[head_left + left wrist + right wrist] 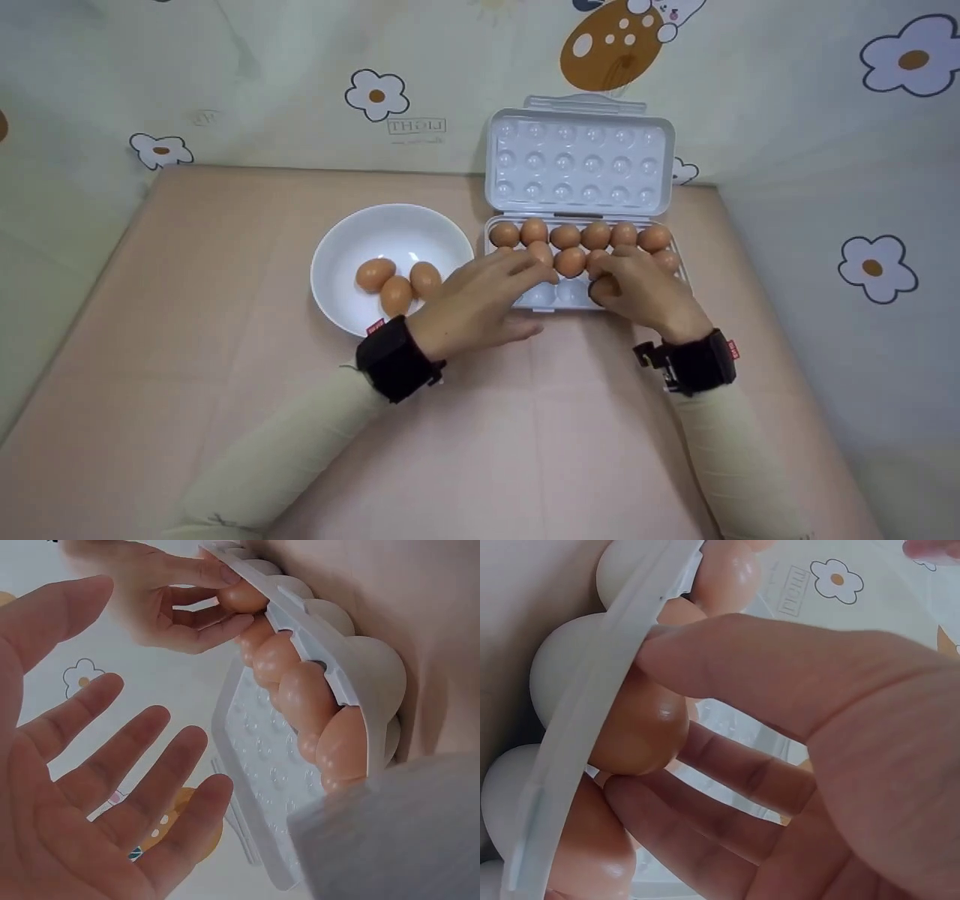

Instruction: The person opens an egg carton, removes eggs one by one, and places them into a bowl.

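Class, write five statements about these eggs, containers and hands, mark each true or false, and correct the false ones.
Three oval brown eggs show in the round white bowl. True.
The right hand grips one brown egg in the rectangular white plastic carton. True.
The carton is shut. False: its lid stands open.
Both hands grip eggs. False: the left hand holds nothing.
The head view shows the bowl right of the carton. False: it is left.

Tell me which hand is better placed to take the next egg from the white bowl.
Probably the left hand: it appears to hold nothing and is nearer the white bowl with its three visible eggs. The right hand is farther off, its fingers around an egg at the carton.
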### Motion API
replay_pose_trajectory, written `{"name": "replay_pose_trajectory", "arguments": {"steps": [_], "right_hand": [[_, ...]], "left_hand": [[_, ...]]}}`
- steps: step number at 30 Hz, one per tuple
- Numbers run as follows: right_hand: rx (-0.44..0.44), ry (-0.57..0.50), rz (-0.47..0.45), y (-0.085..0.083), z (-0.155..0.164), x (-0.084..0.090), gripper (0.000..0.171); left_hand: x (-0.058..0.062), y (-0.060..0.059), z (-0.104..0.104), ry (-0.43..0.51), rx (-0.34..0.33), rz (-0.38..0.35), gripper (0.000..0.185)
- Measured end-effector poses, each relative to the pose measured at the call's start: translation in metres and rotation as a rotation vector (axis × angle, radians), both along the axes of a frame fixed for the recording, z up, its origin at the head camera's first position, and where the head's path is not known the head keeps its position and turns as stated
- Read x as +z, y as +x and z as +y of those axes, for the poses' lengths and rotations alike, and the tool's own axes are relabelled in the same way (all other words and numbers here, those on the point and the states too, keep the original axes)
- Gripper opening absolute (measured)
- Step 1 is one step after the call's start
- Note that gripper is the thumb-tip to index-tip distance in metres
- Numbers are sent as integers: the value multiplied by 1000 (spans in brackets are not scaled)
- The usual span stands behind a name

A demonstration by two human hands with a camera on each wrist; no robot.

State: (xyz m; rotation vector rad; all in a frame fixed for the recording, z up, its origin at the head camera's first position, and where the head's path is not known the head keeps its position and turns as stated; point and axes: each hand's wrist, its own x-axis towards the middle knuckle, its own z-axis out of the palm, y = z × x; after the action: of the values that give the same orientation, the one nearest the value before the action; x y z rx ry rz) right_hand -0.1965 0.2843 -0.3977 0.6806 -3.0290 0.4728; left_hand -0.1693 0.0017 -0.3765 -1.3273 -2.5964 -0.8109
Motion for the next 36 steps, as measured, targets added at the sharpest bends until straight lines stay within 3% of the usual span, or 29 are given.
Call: {"name": "replay_pose_trajectory", "arguments": {"steps": [8, 15, 22, 28, 36], "right_hand": [[-71, -29, -9, -3, -3, -2, 18], [-129, -10, -68, -3, -2, -3, 22], [-38, -4, 35, -5, 2, -5, 19], [-26, -41, 68, -4, 5, -2, 19], [75, -193, 167, 0, 7, 11, 22]], "left_hand": [[-9, 0, 7, -25, -14, -3, 50], [-16, -3, 7, 25, -1, -40, 49], [-22, -3, 5, 58, 13, -32, 48], [-22, -4, 4, 85, 28, -42, 49], [-19, -6, -1, 64, 67, -41, 56]]}}
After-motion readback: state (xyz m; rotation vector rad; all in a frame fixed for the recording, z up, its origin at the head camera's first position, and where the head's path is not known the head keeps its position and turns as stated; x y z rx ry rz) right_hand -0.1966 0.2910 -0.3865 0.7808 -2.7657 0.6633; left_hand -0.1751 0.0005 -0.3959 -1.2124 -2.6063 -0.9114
